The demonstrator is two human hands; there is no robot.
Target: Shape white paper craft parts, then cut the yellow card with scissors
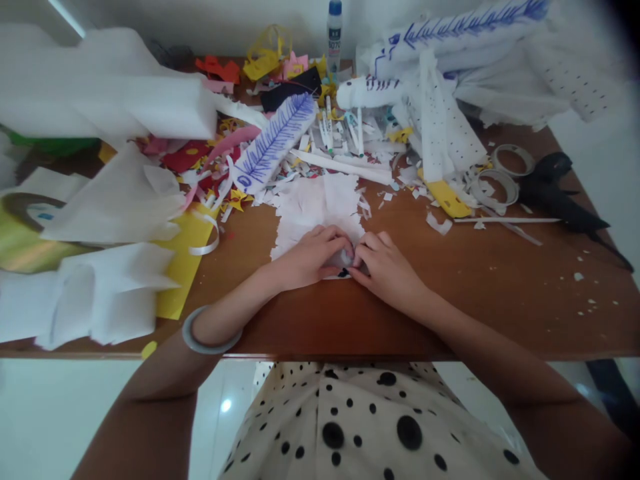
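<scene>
Both hands work close together on the near side of a ragged-edged sheet of thin white paper (320,200), which lies flat on the brown wooden tabletop (300,327) and spreads from under them towards 11 o'clock. The left hand (336,253) is partly curled, fingers bent over the sheet and thumb set opposite them with a narrow gap; the right hand (357,262) is bent more tightly, its fingertips nearly meeting the thumb. Whether either grips the paper firmly, I cannot tell. A small black piece (343,272) shows between the thumbs, its shape too small to make out. A pale grey round bangle (213,337) circles the left wrist.

Taking the hands as the dial's centre, a long white paper feather shape with blue pen strokes (275,143) lies at 11 o'clock, among coloured paper scraps. Slim white marker pens (360,133) lie at 12 o'clock, and beyond them stands a clear glue bottle with a blue cap (335,40). At 2 o'clock are a yellow plastic tool (445,197) and, farther out, two pale rings of tape (518,187). At 9 o'clock, a flat yellow paper sheet (180,273) lies partly under loose white paper (120,293).
</scene>
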